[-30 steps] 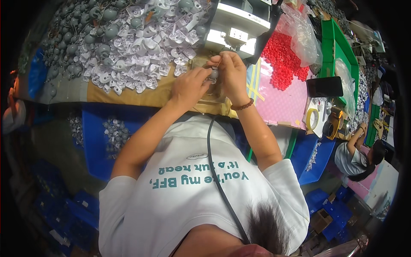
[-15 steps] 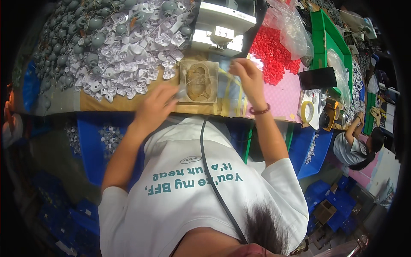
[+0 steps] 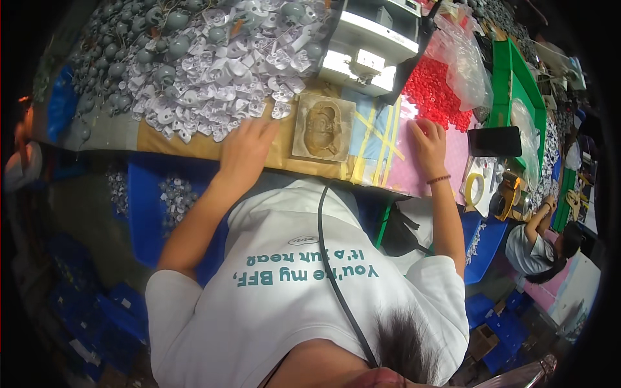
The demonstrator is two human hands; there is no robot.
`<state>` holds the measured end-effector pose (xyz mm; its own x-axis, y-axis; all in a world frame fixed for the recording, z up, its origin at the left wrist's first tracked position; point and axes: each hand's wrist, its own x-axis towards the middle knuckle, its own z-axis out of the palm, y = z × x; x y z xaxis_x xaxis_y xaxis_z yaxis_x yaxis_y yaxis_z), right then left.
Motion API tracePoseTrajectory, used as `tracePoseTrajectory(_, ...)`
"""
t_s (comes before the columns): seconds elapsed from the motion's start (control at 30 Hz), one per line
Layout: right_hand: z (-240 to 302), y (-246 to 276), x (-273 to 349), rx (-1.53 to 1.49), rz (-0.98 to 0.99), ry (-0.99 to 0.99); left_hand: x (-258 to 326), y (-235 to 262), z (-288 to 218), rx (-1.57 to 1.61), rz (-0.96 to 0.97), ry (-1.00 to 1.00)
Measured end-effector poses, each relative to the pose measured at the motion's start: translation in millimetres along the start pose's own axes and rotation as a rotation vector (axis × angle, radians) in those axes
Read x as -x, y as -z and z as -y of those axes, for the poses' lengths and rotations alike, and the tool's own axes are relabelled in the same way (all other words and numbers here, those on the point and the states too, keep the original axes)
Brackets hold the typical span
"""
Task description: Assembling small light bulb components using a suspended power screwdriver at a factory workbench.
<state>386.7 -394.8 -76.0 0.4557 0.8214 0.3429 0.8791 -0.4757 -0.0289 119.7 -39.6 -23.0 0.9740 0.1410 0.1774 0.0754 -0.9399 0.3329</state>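
Left hand (image 3: 248, 147): fingers slightly spread at the near border of the white parts (image 3: 213, 84); grip cannot be told. Right hand (image 3: 429, 147): fingers curled beside the red pieces (image 3: 435, 90); cannot tell if any is held. Cavity block (image 3: 323, 128) lies between hands, near the tabletop's (image 3: 282, 145) front edge; machine (image 3: 370, 48) behind it.

You cannot tell whether your bare left hand (image 3: 244, 152) or bare right hand (image 3: 428, 147) pinches anything. Beyond them, the upper edge crops the boxy white machine (image 3: 369, 29); past the right, a crumpled clear plastic bag (image 3: 467, 74) partly hides small red plastic pieces (image 3: 430, 94).
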Motion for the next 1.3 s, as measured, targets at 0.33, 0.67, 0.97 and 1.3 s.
tracePoseTrajectory(0.33, -42.2, -12.3, -52.2, -0.031, -0.084, 0.006, -37.6, -36.8, 17.2, -0.149, 0.036, -0.141)
tracePoseTrajectory(0.67, -68.0, 4.6, -57.6, -0.928, -0.455, -0.771, -45.3, -3.7, -18.2, 0.292, -0.047, -0.018)
tracePoseTrajectory(0.97, -58.1, -28.0, -53.2, -0.782, -0.423, -0.819, -54.9, -46.1, -43.8, 0.355, -0.031, 0.034)
tracePoseTrajectory(1.3, -83.1, -40.7, -41.0, -0.442, -0.467, -0.708, -94.1, 13.2, 2.1, 0.257, -0.514, -0.05)
